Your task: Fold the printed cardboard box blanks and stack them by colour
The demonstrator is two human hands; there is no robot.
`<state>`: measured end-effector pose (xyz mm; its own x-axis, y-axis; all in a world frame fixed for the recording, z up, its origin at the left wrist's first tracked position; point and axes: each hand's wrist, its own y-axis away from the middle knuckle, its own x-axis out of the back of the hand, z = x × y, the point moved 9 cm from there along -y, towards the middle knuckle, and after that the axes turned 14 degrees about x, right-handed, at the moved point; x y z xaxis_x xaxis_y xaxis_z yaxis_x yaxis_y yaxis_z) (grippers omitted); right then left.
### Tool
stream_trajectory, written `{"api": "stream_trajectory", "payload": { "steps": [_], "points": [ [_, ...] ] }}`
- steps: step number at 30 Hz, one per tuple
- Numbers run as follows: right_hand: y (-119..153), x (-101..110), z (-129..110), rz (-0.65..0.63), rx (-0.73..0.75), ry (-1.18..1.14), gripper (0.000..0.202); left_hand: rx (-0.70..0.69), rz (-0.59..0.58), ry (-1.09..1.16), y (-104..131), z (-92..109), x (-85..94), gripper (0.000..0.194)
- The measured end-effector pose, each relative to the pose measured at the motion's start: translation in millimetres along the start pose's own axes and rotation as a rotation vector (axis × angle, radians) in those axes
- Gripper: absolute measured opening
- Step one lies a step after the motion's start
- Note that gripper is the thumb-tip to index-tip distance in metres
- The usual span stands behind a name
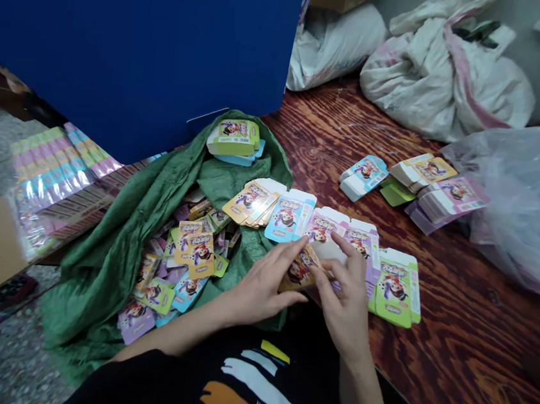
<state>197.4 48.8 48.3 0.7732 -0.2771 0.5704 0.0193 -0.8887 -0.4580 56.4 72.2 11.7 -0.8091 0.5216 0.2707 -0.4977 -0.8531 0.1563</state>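
Note:
My left hand [261,284] grips a small orange printed carton [302,266] close to my body, its fingers along the far edge. My right hand [344,293] holds the same carton from the other side, with thumb and fingers at its end. Behind it lie flat cartons in overlapping stacks: orange ones [251,201], blue ones [290,216] and purple ones [328,220]. A green stack [394,289] is to the right of my right hand. Left of my left hand, a green woven sack [98,274] gapes around a heap of loose cartons [196,246].
More stacks, blue [364,175], orange [425,170] and purple [454,195], lie farther back on the wood-grained table [460,318]. Clear plastic bags [526,190] and white sacks [437,78] stand behind. A blue panel [137,40] blocks the far left. Wrapped cartons [55,179] fill an open box.

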Motion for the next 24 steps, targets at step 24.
{"api": "stream_trajectory", "payload": {
  "steps": [24],
  "points": [
    [36.1, 3.4, 35.3, 0.136, -0.241, -0.366, 0.016, 0.411, -0.176, 0.702, -6.1, -41.8, -21.5, 0.059]
  ]
}}
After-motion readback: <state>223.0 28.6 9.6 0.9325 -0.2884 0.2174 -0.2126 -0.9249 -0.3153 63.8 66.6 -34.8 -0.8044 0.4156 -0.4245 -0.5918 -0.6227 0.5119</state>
